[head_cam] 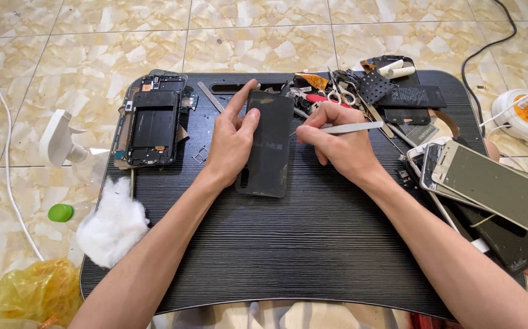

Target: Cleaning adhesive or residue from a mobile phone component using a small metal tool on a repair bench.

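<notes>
Working on a dark phone back cover (269, 143) with tweezers (350, 128), seen from above on a black lap table (288, 244).

The left hand (230, 143) lies on the cover's left edge, its fingers spread along it with the index finger stretched up beside the top corner, pinning the cover flat near the table's middle top. The right hand (340, 146) pinches silver tweezers between thumb and fingers, their tip just beside the cover's right edge. An opened phone frame (153, 125) lies to the left, white cotton wool (114, 225) near the table's left edge, stacked phones (489, 189) to the right, and loose tools and parts (361, 91) along the top.
</notes>
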